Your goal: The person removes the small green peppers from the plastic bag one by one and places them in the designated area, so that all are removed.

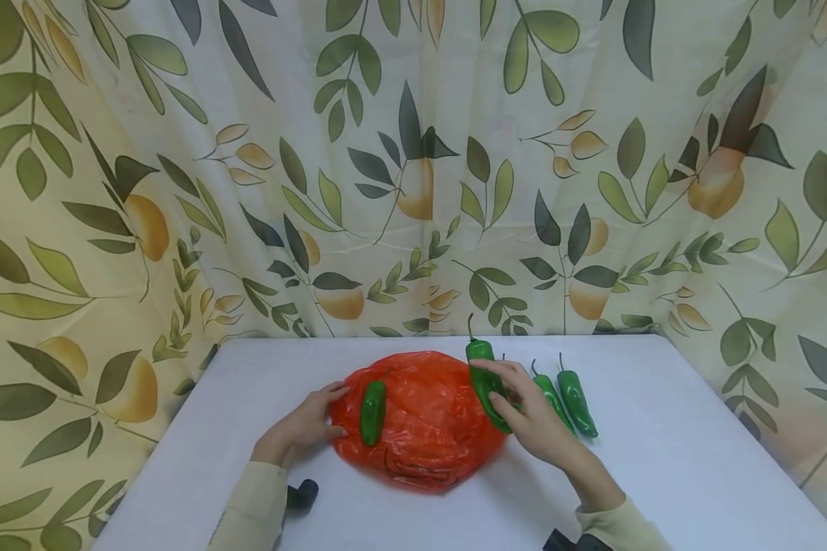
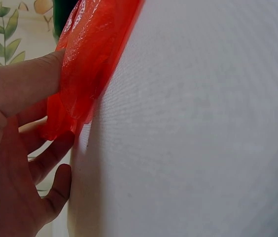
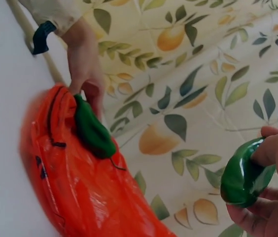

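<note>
A red plastic bag (image 1: 427,413) lies bunched on the white table, with a green chili pepper (image 1: 373,413) resting on its left part. My left hand (image 1: 305,419) holds the bag's left edge; in the left wrist view, red plastic hangs over the thumb tip and beside the curled fingers (image 2: 50,155). Over the bag's right edge, my right hand (image 1: 534,413) grips another green chili pepper (image 1: 482,379) between thumb and fingers, its stem pointing up and away. The right wrist view shows this glossy held pepper (image 3: 240,180) apart from the bag.
Right of the bag, beyond my right hand, lie more green chili peppers (image 1: 577,402), partly hidden by that hand. A leaf-and-fruit patterned curtain (image 1: 413,191) hangs behind the white table (image 1: 661,459). Dark straps (image 1: 302,496) are near both wrists.
</note>
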Demonstrator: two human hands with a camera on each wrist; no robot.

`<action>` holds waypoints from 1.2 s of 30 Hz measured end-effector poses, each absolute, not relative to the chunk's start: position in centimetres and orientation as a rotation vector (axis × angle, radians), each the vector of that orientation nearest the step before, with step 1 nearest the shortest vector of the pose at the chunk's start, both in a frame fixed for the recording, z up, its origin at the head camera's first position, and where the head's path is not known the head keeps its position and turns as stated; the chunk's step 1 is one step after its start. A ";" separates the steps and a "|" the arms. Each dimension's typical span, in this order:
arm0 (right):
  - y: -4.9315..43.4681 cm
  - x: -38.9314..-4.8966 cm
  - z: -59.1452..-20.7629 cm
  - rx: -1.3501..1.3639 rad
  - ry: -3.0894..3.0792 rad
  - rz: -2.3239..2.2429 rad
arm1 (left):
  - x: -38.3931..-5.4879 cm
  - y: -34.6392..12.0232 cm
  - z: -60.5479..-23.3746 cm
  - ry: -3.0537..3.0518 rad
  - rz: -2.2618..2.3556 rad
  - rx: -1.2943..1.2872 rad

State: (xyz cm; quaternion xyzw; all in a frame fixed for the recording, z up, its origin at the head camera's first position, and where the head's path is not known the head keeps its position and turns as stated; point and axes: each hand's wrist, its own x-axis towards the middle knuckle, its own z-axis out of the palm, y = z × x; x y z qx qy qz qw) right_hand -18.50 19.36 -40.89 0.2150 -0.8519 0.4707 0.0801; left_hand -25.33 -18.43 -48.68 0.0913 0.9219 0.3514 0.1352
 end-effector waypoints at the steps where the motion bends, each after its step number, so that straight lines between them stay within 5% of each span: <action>1: 19.5 -18.5 -40.8 0.638 -2.547 1.391 | -25.3 -18.5 -48.6 2.669 1.015 0.266; 36: 25.4 -19.6 -39.4 0.422 -2.469 1.291 | -25.6 -18.6 -48.9 2.660 1.007 0.242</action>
